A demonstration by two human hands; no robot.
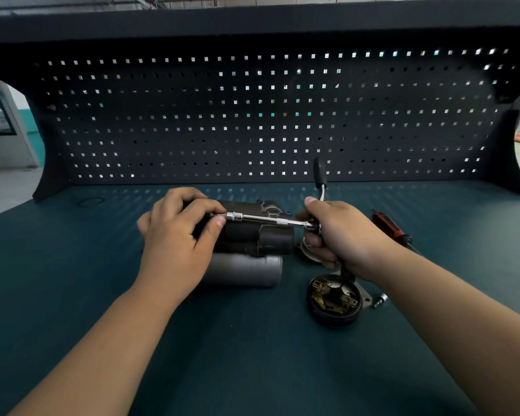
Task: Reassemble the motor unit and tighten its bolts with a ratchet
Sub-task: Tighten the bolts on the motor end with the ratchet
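Observation:
The motor unit [254, 240], a dark housing above a grey cylinder, lies on its side at the middle of the bench. My left hand [177, 244] rests over its left end and pinches the socket end of the ratchet extension [264, 220]. That chrome extension runs level across the top of the motor. My right hand [339, 235] grips the ratchet at its head, and the black handle [319, 172] sticks up behind the hand. A round black brush cover [333, 301] with brass parts inside lies open below my right hand.
A red-handled screwdriver [389, 228] lies to the right of my right hand. A small chrome socket [380, 299] sits beside the brush cover. The dark pegboard [267, 115] rises along the back of the green bench [252, 355].

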